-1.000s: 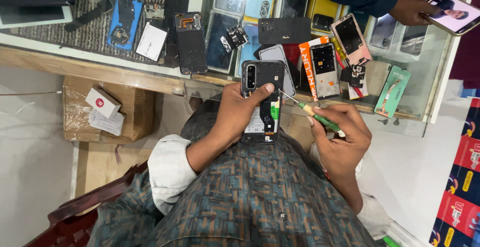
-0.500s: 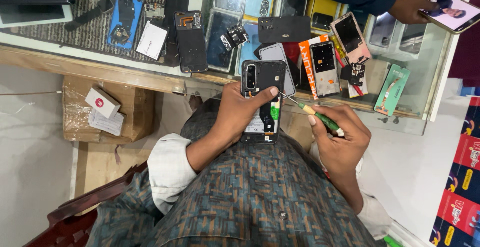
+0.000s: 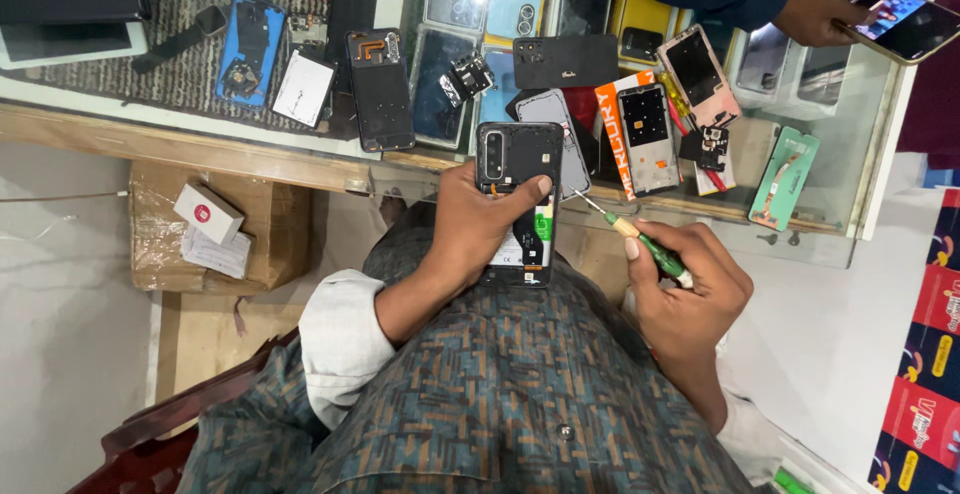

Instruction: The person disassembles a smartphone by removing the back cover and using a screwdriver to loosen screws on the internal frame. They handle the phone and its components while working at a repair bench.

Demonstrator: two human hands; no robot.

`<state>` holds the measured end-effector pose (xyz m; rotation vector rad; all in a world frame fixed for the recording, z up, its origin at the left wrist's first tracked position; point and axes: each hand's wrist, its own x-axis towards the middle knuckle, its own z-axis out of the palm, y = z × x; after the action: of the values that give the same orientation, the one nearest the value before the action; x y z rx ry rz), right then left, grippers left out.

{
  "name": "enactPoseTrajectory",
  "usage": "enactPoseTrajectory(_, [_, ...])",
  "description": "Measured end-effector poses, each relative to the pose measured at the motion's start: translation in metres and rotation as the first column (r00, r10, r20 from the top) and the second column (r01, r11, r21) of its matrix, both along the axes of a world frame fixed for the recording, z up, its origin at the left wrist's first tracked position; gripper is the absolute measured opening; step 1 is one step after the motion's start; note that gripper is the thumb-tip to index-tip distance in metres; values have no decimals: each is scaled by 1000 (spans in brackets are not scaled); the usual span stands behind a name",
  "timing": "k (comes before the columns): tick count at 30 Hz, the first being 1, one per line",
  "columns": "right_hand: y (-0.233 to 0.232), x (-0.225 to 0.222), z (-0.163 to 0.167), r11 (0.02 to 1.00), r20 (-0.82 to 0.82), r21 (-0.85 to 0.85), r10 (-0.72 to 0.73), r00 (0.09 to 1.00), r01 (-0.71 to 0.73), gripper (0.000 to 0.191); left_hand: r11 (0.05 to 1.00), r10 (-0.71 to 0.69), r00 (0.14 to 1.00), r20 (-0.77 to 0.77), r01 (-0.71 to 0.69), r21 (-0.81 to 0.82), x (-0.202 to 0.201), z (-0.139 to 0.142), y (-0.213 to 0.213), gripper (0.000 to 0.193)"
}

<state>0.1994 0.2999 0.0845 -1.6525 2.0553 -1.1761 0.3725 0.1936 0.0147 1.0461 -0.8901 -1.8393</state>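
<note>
The left hand (image 3: 478,229) holds an opened phone (image 3: 519,204) above the lap, just short of the bench (image 3: 230,144) edge. Its grip is closed around the phone body: the thumb lies across the upper back near the camera cluster, and the fingers wrap the left side. The phone's back cover is off; internal boards and a green part are exposed in the lower half.

The right hand (image 3: 685,289) holds a screwdriver (image 3: 630,234) with a green and yellow handle. Its grip is closed on the handle, thumb and forefinger pinching near the shaft. The metal tip points toward the phone's right edge; contact cannot be confirmed.

Below the bench, at left, a small white box (image 3: 208,211) rests on a cardboard carton (image 3: 270,244).

On the glass bench top beyond the phone lie a black phone frame (image 3: 380,89), a blue phone shell (image 3: 248,49), a grey back cover (image 3: 555,134), an orange-edged package (image 3: 615,134), a pink-rimmed frame (image 3: 698,74) and a green packet (image 3: 785,176).

At the far right, another person's hand (image 3: 810,14) holds a lit phone (image 3: 895,16).
</note>
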Motion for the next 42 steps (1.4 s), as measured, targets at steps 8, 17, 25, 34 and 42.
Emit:
enactPoseTrajectory(8, [2, 5, 0, 999, 5, -13, 43, 999, -42, 21, 996, 27, 998, 53, -23, -82, 1, -9, 9, 14])
enactPoseTrajectory(17, [3, 8, 2, 997, -6, 5, 74, 997, -74, 23, 997, 44, 999, 9, -43, -63, 2, -11, 15, 16])
enactPoseTrajectory(25, [4, 12, 5, 999, -61, 10, 47, 997, -46, 23, 988, 47, 995, 92, -33, -153, 4, -5, 16, 15])
enactPoseTrajectory(34, [5, 18, 22, 998, -145, 45, 58, 988, -52, 26, 969, 113, 964, 243, -53, -242, 0, 2, 24, 16])
enactPoseTrajectory(42, [3, 28, 38, 997, -212, 63, 56, 976, -43, 22, 902, 169, 887, 430, 37, -430, 5, 17, 29, 18])
